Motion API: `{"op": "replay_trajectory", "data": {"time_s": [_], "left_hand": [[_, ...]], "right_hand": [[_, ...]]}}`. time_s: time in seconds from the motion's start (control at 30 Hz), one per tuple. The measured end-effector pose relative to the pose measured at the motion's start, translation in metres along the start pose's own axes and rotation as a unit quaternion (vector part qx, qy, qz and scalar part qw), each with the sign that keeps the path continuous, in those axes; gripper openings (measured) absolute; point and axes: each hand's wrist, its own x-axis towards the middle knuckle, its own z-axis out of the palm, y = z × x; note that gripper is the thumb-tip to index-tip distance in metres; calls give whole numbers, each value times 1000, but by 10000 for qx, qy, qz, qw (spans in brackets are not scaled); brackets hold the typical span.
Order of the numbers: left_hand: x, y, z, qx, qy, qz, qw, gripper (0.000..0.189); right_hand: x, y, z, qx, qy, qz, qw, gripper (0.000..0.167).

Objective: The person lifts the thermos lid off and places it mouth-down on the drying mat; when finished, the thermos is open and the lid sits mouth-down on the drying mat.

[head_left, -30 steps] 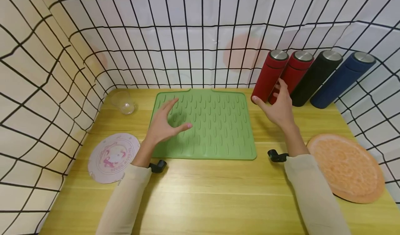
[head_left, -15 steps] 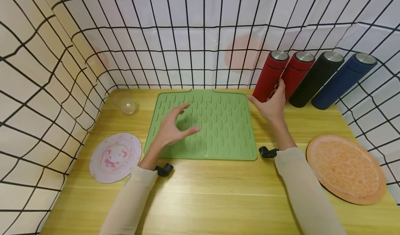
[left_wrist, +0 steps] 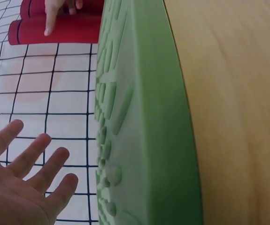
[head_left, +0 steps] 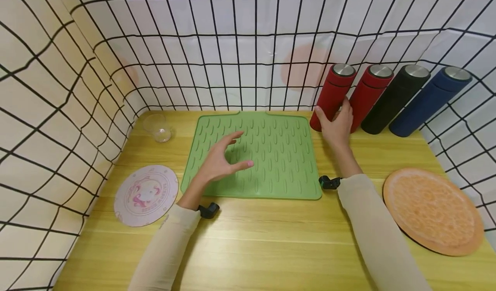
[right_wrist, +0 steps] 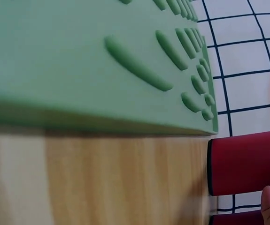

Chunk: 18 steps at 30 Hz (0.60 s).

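Note:
My right hand (head_left: 338, 126) grips the lower part of the leftmost red vacuum flask (head_left: 334, 92), thumb on its left side and fingers on its right. The flask stands upright behind the mat's right side, its steel lid on top. In the right wrist view, fingertips (right_wrist: 268, 201) show at the red flask (right_wrist: 247, 164). My left hand (head_left: 218, 161) holds nothing and hovers over the ribbed green mat (head_left: 279, 153), fingers spread and thumb apart. A second red flask (head_left: 368, 95) stands just right of the gripped one.
A black flask (head_left: 395, 101) and a blue flask (head_left: 428, 103) stand farther right. A small clear cup (head_left: 162, 132) lies at the back left. A pink round mat (head_left: 147, 196) is at left, an orange round mat (head_left: 432, 209) at right. Grid-patterned cloth (head_left: 232, 45) walls the table.
My right hand has closed around the leftmost red flask, which has shifted slightly left, widening the gap to the second one. My left hand has moved right over the green mat.

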Motion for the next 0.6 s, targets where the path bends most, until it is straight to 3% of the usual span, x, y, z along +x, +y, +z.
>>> {"op": "replay_trajectory", "data": {"time_s": [0.23, 0.6], "left_hand": [[5, 3, 5, -100, -7, 46, 9999, 98], [12, 14, 12, -231, -15, 227, 9995, 104]], "right_hand": [[3, 3, -3, 417, 143, -169, 9989, 79], [-7, -6, -13, 1293, -236, -373, 9906, 67]]}}
